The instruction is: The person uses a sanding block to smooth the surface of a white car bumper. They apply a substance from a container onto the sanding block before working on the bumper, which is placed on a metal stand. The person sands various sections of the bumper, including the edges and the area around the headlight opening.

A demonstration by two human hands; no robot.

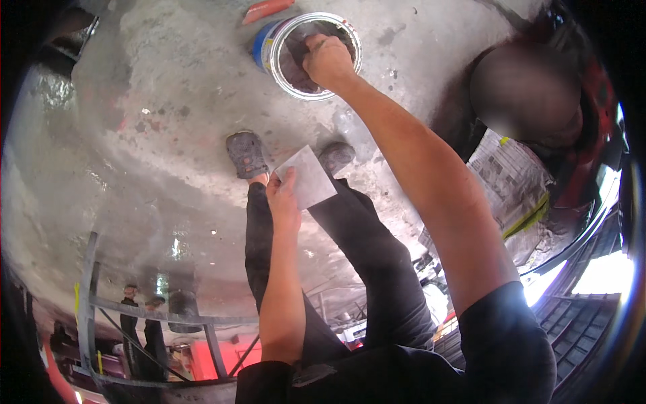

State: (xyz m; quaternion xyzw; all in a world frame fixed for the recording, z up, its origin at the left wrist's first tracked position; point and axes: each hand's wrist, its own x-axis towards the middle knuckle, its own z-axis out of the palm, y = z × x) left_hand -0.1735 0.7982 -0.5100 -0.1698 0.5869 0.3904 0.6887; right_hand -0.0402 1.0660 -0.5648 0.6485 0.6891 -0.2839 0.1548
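Note:
My right hand [330, 64] reaches down inside the mouth of a round metal can [267, 47] with a blue side and a shiny rim. Its fingers are curled together, and whatever they grip is hidden in the can. A greyish-brown paste [291, 66] coats the inside. Above my knees, my left hand [285, 196] pinches a thin, light grey square plate [311, 176] by its left edge, thumb on top. The plate's face is tilted up and looks bare.
A red tube-like thing [268, 9] lies beyond the can. To the right, newspaper sheets [513, 176] with yellow-green tape [528, 215] cover part of a dark red vehicle body. A metal frame [145, 312] stands at lower left, with a person's legs [131, 330] behind it.

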